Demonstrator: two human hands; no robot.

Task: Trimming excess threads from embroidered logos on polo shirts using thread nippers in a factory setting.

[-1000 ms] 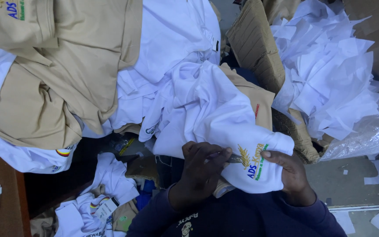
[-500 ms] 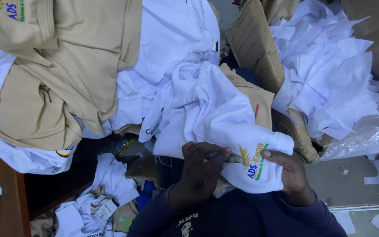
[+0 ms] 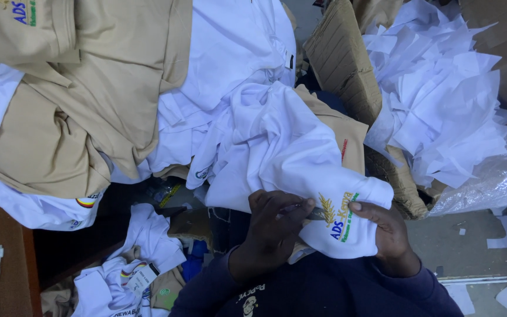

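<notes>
Both hands grip a white shirt point(image 3: 277, 147): right hand point(image 3: 385, 232) pinches the cloth beside its embroidered crest point(image 3: 340, 218), left hand point(image 3: 274, 229) clasps a small tool point(image 3: 314, 215) against it.

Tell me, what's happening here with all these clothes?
A person in a dark blue top holds a white garment with an embroidered logo. The right hand grips the cloth beside the logo, while the left hand pinches a small tool at the stitching; what it is I cannot tell. Piles of beige garments and white paper sheets lie around.
</notes>
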